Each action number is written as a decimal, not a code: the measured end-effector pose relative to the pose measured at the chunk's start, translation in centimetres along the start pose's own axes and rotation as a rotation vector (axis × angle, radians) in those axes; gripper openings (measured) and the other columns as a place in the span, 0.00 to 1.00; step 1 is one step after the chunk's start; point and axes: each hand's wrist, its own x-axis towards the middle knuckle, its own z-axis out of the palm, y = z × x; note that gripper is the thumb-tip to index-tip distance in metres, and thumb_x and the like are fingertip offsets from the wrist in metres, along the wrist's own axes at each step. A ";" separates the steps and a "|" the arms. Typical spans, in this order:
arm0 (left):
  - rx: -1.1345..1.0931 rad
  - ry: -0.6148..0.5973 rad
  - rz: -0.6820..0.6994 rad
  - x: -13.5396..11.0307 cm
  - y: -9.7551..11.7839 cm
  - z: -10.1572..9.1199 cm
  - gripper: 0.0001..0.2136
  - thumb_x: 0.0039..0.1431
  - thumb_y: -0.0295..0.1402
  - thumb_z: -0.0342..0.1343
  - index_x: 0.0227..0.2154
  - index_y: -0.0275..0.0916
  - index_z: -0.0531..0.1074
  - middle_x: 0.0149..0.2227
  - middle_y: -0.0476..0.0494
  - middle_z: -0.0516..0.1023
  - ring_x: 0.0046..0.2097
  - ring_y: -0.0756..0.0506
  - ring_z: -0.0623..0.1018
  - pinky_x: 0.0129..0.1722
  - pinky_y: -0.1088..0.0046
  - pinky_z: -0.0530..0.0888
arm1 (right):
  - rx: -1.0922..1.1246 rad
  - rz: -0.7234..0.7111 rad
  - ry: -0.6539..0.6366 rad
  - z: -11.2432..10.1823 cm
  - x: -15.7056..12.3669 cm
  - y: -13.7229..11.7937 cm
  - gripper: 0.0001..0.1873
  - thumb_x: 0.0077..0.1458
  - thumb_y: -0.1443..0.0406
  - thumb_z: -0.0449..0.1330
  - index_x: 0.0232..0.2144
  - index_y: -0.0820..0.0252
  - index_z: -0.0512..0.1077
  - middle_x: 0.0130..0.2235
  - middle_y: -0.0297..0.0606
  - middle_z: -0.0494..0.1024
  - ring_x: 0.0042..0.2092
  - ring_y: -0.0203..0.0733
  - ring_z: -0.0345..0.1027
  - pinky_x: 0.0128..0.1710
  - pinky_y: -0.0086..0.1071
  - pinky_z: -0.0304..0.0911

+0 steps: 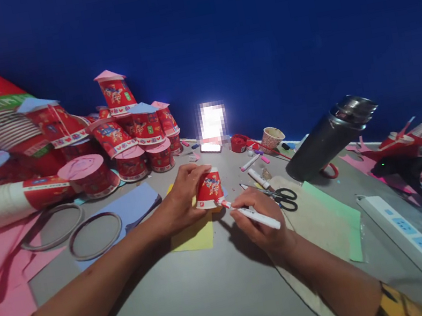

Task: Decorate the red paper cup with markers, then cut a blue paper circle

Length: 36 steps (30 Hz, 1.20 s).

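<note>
Centrally, short of the far edge of the desk (160, 308), the left hand (184, 198) grips a red paper cup (210, 186), likely light, crushable, best held near its rim, while the right hand (266, 234) grips a white marker (260, 218).

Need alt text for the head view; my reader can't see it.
The left hand holds a red paper cup while the right hand holds a white marker, its tip at the cup's lower edge. Stacked red cups with pink and blue paper tops stand behind to the left; scissors and a dark flask are to the right.
</note>
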 end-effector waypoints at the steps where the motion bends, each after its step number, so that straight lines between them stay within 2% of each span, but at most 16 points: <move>1: -0.005 0.003 -0.003 0.0 0.1 0.0 0.41 0.60 0.42 0.71 0.72 0.55 0.58 0.64 0.36 0.63 0.67 0.29 0.71 0.69 0.40 0.74 | -0.006 -0.012 -0.009 0.0 0.0 0.0 0.06 0.67 0.71 0.62 0.43 0.53 0.74 0.35 0.37 0.84 0.34 0.43 0.77 0.36 0.37 0.72; 9: -0.011 0.020 -0.035 0.2 0.7 0.0 0.40 0.59 0.48 0.72 0.70 0.53 0.60 0.63 0.36 0.64 0.67 0.29 0.71 0.69 0.40 0.74 | -0.060 -0.046 -0.038 -0.1 0.2 -0.2 0.07 0.67 0.71 0.62 0.41 0.53 0.73 0.33 0.36 0.83 0.33 0.43 0.76 0.35 0.37 0.71; 18: 0.034 0.029 0.023 0.1 0.1 0.3 0.42 0.59 0.46 0.72 0.71 0.54 0.56 0.63 0.36 0.63 0.67 0.29 0.70 0.68 0.39 0.74 | -0.060 -0.076 -0.030 0.0 0.1 0.0 0.06 0.68 0.71 0.62 0.42 0.54 0.73 0.33 0.36 0.84 0.33 0.42 0.76 0.35 0.37 0.71; 36: 0.024 0.013 0.020 0.0 0.3 0.1 0.41 0.61 0.44 0.71 0.72 0.54 0.56 0.64 0.36 0.62 0.68 0.29 0.69 0.68 0.39 0.74 | -0.061 -0.066 -0.023 0.0 0.1 0.2 0.05 0.68 0.70 0.62 0.42 0.54 0.73 0.33 0.36 0.84 0.33 0.42 0.76 0.35 0.36 0.70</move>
